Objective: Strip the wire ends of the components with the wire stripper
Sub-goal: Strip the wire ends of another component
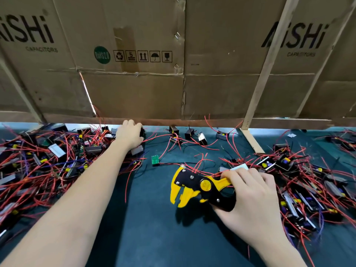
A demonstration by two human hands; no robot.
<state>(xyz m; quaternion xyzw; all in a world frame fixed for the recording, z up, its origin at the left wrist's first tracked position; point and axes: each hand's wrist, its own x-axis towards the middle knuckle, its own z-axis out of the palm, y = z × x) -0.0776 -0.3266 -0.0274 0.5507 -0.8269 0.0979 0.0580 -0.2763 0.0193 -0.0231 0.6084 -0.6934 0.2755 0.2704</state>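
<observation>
Both forearms enter from the near edge of the table [154, 237], which is covered in dark green matting. Right hand [252, 201]: fingers curled round the handles of the wire stripper [200, 187], gripping it above the table surface near the centre. Tool body is black with yellow jaws; the jaws point left and slightly down and stand parted.

Right pile of components [308, 182]: black and grey modules with red, black and purple leads, lying just beyond and to the right of the right hand, reaching to the right edge.

Left arm: extended diagonally toward the far edge. Left hand [130, 135]: palm down, fingers curled over a black component [142, 132] at the far right margin of the left pile of components [48, 157], gripping it.

Loose items between the piles: a small green circuit board [155, 159] and several black modules [189, 133] near the far edge.

Cardboard panels [134, 54] printed "AiSHi CAPACITORS" rise behind the far edge, braced by wooden battens [269, 60].
</observation>
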